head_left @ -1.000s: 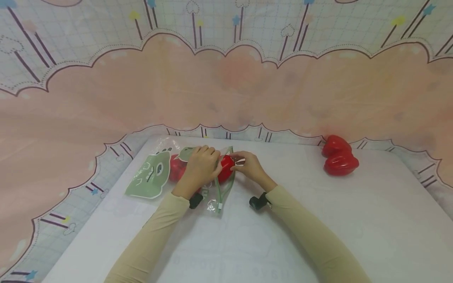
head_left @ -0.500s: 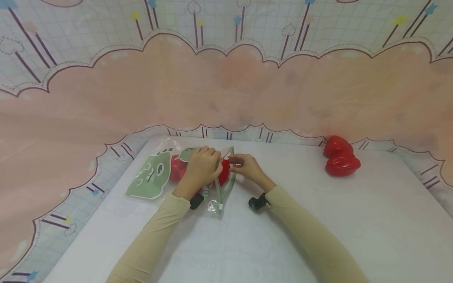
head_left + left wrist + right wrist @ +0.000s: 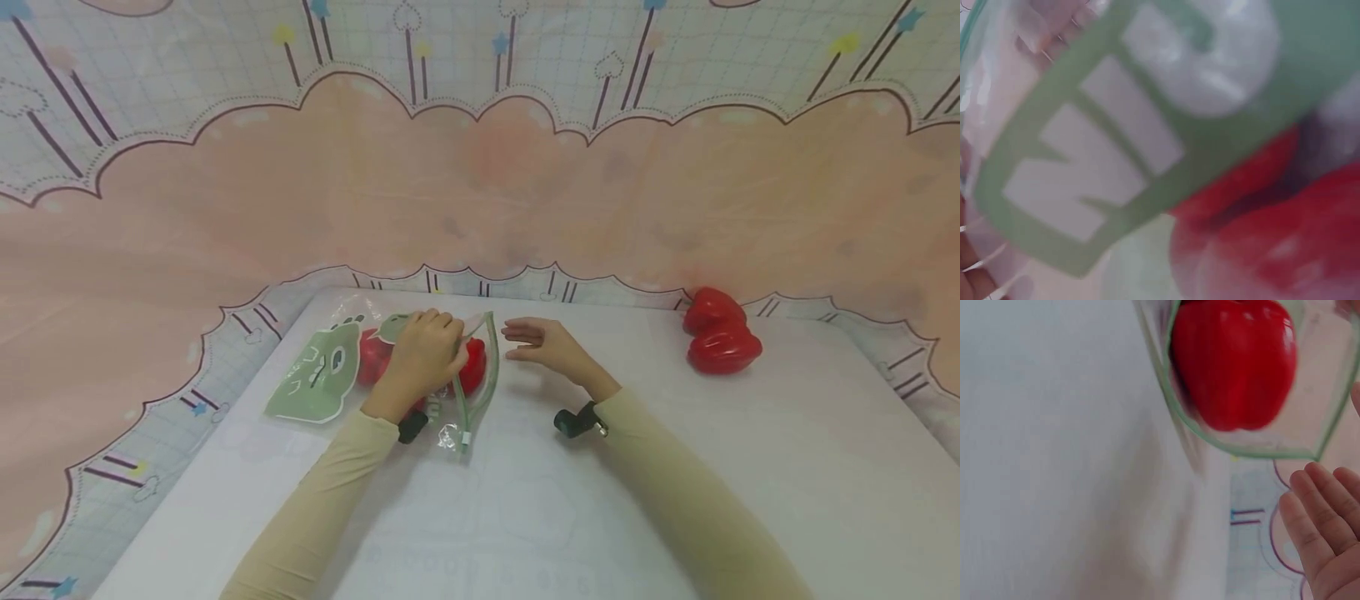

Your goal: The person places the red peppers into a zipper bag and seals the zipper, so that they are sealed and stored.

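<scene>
A clear zip bag (image 3: 318,379) with green print lies at the left of the table, red bell peppers inside it. My left hand (image 3: 426,354) holds it near the mouth, fingers curled over the edge; the bag's print hides most of that hand in the left wrist view. Green-edged, the mouth gapes toward the right, and just within it sits a red bell pepper (image 3: 1235,369). My right hand (image 3: 551,346) hovers a short way right of the mouth, its fingers extended and nothing in them. Further peppers (image 3: 372,358) show through the plastic.
Two more red bell peppers (image 3: 723,346) rest against each other at the back right of the white table (image 3: 637,467). Behind the table's far edge hangs a patterned cloth (image 3: 480,192). Dark wrist cameras (image 3: 576,421) sit under both wrists.
My right hand has let go of the pepper at the bag's mouth and drawn back to the right. That pepper sits slightly deeper inside. The left hand keeps its hold.
</scene>
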`<move>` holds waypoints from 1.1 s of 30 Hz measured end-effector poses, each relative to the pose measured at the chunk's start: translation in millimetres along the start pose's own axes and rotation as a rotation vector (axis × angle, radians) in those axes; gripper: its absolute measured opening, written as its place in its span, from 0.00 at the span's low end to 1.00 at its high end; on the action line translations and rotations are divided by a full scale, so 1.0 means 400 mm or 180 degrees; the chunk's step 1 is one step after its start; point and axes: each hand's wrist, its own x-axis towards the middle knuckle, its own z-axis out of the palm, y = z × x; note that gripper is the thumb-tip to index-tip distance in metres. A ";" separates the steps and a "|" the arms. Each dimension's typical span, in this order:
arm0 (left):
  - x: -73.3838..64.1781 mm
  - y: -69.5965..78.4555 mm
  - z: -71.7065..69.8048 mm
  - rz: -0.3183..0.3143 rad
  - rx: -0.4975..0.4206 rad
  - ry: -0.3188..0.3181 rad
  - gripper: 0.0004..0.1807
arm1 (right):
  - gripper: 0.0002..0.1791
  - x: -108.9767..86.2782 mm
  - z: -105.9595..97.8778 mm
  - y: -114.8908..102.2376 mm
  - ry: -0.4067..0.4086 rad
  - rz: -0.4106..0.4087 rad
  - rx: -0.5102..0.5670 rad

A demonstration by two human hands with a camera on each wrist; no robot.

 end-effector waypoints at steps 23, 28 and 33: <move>-0.017 0.007 -0.029 -0.0532 0.0349 -0.0457 0.22 | 0.30 -0.140 -0.178 -0.004 0.0257 0.0190 -0.0272; -0.036 0.008 -0.018 -0.0415 0.0243 -0.0418 0.20 | 0.31 -0.182 -0.223 0.003 0.0396 0.0264 -0.0444; -0.047 0.010 -0.008 -0.0394 0.0039 -0.0555 0.16 | 0.30 -0.233 -0.273 -0.003 0.0605 0.0246 -0.0606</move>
